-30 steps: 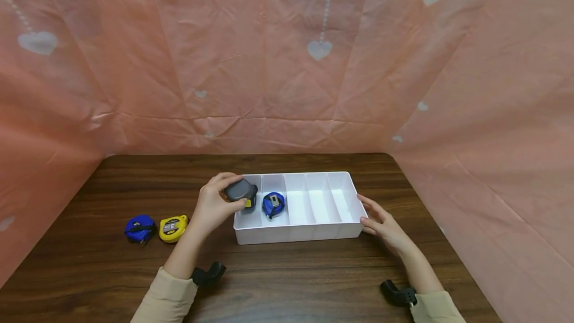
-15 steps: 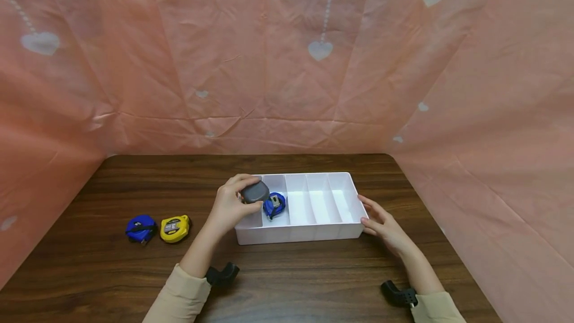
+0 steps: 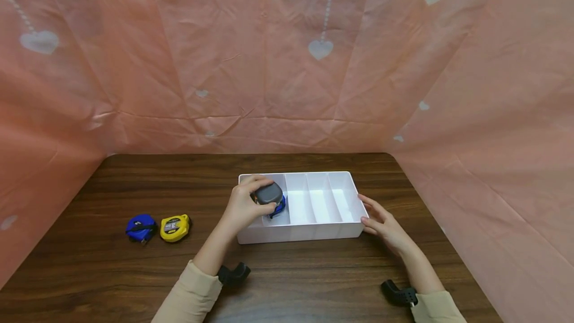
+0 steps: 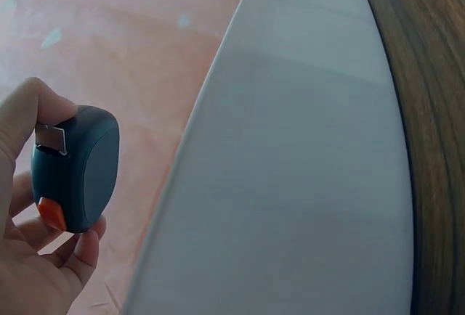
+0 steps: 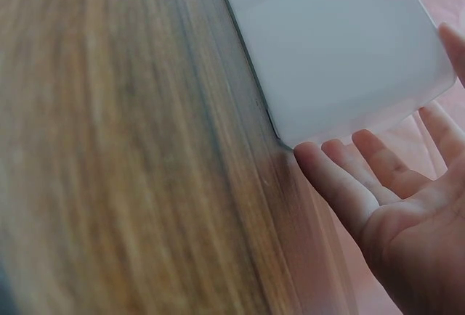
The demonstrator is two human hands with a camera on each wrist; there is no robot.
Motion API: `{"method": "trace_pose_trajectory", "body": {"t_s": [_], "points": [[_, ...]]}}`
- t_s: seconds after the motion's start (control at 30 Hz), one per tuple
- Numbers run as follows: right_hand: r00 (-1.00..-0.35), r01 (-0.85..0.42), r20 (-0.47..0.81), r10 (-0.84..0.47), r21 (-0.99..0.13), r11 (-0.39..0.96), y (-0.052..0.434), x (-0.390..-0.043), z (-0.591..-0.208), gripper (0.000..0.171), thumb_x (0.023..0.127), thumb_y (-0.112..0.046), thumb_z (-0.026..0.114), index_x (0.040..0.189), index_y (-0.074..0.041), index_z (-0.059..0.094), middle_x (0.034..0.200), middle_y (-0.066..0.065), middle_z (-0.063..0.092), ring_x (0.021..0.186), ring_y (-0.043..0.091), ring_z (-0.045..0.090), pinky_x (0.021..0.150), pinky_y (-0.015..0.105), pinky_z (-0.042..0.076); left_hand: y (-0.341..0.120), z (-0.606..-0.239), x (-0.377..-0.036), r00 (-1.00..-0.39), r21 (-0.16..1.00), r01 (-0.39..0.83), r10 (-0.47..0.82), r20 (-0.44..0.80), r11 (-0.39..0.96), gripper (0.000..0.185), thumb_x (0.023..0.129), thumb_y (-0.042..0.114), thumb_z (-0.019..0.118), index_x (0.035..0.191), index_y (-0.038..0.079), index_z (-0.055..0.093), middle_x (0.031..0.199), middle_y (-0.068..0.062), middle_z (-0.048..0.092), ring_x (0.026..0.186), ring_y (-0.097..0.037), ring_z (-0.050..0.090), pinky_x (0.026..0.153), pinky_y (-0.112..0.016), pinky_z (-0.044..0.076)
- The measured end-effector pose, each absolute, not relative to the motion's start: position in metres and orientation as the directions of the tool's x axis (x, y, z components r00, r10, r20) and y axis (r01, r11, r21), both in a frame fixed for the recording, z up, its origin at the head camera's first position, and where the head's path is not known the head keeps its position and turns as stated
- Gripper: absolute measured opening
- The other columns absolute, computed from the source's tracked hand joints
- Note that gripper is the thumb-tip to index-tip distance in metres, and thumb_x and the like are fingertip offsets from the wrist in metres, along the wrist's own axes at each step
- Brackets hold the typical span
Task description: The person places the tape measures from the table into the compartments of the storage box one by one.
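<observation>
My left hand point(image 3: 243, 206) grips a dark grey tape measure point(image 3: 269, 193) between thumb and fingers, above the white divided box point(image 3: 305, 232). In the left wrist view this tape measure point(image 4: 83, 166) shows a metal end hook and an orange part. Below it in the second compartment from the left lies a blue tape measure point(image 3: 280, 208), partly hidden by the grey one. At the box's right end my right hand point(image 3: 384, 228) touches the wall with outstretched fingers; the right wrist view shows the fingertips point(image 5: 306, 152) along that end.
Left of the box, another blue tape measure point(image 3: 141, 228) and a yellow tape measure point(image 3: 175, 228) lie side by side on the brown wooden table point(image 3: 296, 278). Pink cloth point(image 3: 287, 74) with white hearts hangs behind and at both sides.
My left hand has moved right with the grey tape measure, from over the leftmost compartment to over the blue tape measure in the second. The right hand and the box have stayed in place.
</observation>
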State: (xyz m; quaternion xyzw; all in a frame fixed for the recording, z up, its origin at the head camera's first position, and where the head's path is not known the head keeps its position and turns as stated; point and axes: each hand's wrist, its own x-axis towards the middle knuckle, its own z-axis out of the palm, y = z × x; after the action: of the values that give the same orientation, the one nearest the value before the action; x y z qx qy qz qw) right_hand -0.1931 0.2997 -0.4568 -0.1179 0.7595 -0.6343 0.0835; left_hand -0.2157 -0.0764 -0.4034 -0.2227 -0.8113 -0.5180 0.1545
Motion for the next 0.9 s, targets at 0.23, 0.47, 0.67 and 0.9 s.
{"method": "trace_pose_trajectory", "body": {"t_s": [0.23, 0.47, 0.67, 0.9], "points": [[-0.957, -0.082, 0.035, -0.29, -0.985, 0.151, 0.298, -0.192, -0.456, 0.06, 0.097, -0.008, 0.055, 0.149, -0.002, 0.026, 0.144, 0.034, 0.025, 0.109, 0.009, 0.052, 0.083, 0.028, 0.05, -0.067, -0.408, -0.215, -0.849, 0.753, 0.528, 0.24, 0.47, 0.394, 0.052, 0.065, 0.008, 0.084, 0.115, 0.004, 0.07, 0.115, 0.0, 0.062, 0.103, -0.02, 0.055, 0.081, -0.037, 0.048], [-0.958, -0.08, 0.037, -0.284, -0.986, 0.143, 0.299, -0.192, -0.454, 0.06, 0.096, -0.008, 0.056, 0.149, -0.002, 0.027, 0.144, 0.034, 0.025, 0.11, 0.007, 0.052, 0.083, 0.028, 0.05, -0.058, -0.412, -0.217, -0.835, 0.724, 0.551, 0.262, 0.485, 0.416, 0.05, 0.064, 0.011, 0.082, 0.113, 0.007, 0.071, 0.112, 0.002, 0.063, 0.103, -0.018, 0.054, 0.082, -0.036, 0.045], [-0.96, -0.067, 0.024, -0.281, -0.987, 0.144, 0.299, -0.192, -0.454, 0.061, 0.096, -0.007, 0.055, 0.149, -0.002, 0.026, 0.145, 0.033, 0.025, 0.111, 0.01, 0.052, 0.084, 0.029, 0.05, -0.051, -0.416, -0.218, -0.829, 0.736, 0.559, 0.295, 0.476, 0.382, 0.051, 0.064, 0.009, 0.083, 0.113, 0.005, 0.07, 0.112, -0.001, 0.062, 0.103, -0.02, 0.054, 0.081, -0.037, 0.047], [-0.959, -0.069, 0.024, -0.282, -0.986, 0.149, 0.298, -0.191, -0.454, 0.06, 0.097, -0.006, 0.054, 0.15, -0.002, 0.025, 0.145, 0.034, 0.025, 0.117, 0.026, 0.048, 0.084, 0.03, 0.05, -0.044, -0.422, -0.22, -0.818, 0.746, 0.571, 0.312, 0.483, 0.343, 0.05, 0.062, 0.008, 0.083, 0.111, 0.004, 0.071, 0.109, 0.001, 0.063, 0.1, -0.018, 0.056, 0.081, -0.036, 0.047]]}}
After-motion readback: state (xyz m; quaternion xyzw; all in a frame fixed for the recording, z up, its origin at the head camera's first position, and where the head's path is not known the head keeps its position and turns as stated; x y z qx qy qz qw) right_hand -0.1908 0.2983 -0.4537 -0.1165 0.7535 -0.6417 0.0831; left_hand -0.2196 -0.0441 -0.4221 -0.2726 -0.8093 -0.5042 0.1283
